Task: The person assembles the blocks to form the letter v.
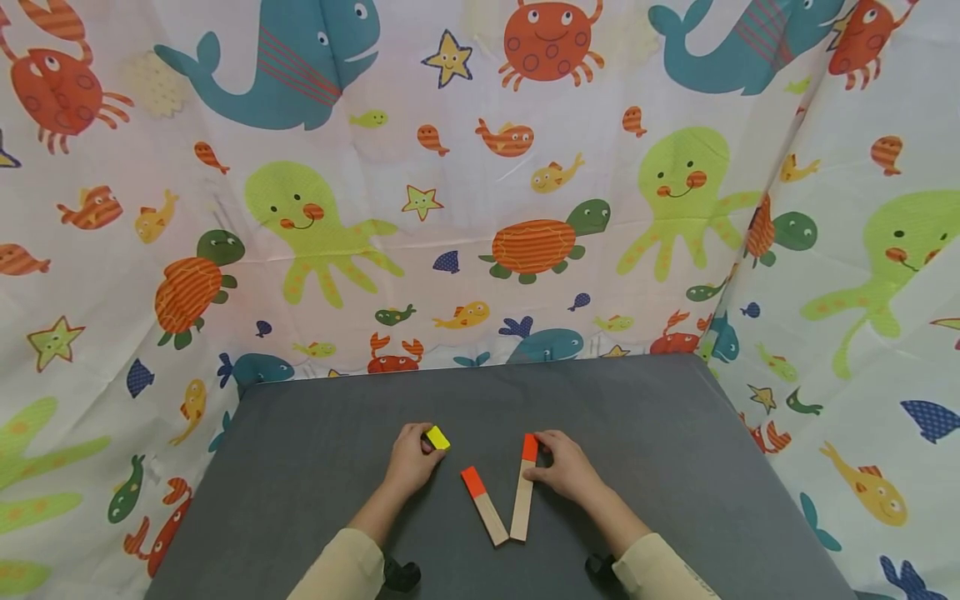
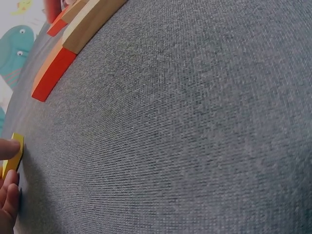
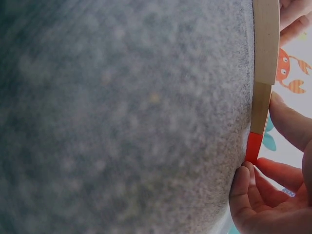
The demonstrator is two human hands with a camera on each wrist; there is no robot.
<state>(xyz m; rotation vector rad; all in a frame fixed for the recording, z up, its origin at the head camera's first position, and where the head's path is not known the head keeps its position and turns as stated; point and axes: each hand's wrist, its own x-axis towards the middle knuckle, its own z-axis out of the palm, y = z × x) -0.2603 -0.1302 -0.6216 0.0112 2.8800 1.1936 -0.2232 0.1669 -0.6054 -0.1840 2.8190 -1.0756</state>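
A small yellow block (image 1: 438, 438) sits in my left hand (image 1: 411, 460), pinched between thumb and fingers just above or on the table. In the left wrist view, the thumb and curled fingers hold that yellow block (image 2: 11, 165) at the left edge. My right hand (image 1: 567, 468) grips the far end of a wooden block (image 1: 521, 504) with a red end (image 1: 530, 447). Its thumb is along the side and its fingertips are at the red tip (image 3: 253, 146). Left of it lies a second red-ended wooden block (image 1: 491, 518). The near ends of both blocks meet, forming a V.
The grey tabletop (image 1: 330, 450) spreads around both hands. A white curtain (image 1: 465, 225) printed with sea animals hangs behind it and along the sides. Dark straps (image 1: 402, 575) show at the cuffs of the cream sleeves (image 1: 341, 567).
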